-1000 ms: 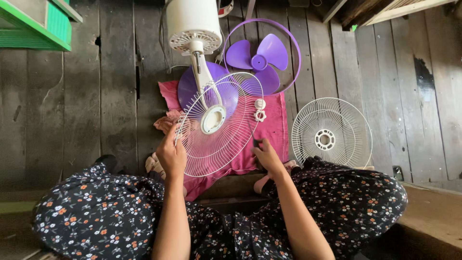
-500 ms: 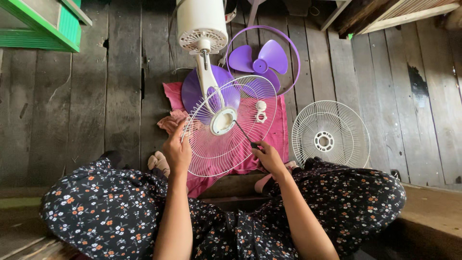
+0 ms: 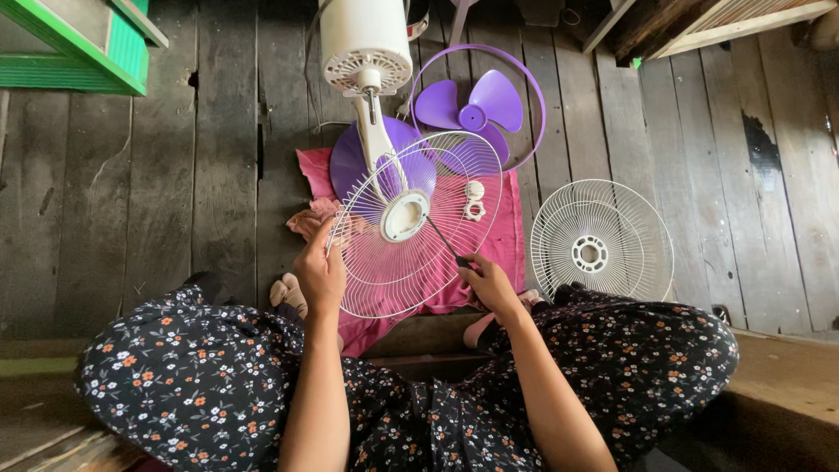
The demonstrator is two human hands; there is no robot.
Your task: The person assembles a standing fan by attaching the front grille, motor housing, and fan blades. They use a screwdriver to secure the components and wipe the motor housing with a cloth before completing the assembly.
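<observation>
Mid-frame, the left hand [image 3: 320, 273] grips the white fan guard [image 3: 411, 227] by its rim — the right hand [image 3: 489, 284], closed on a screwdriver [image 3: 444, 238], works its hub; next calls for steady turning.

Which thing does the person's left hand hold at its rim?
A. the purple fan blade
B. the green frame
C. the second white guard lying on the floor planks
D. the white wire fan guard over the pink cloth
D: the left hand grips the rim of the white wire fan guard, while the right hand points a screwdriver at its hub.
</observation>
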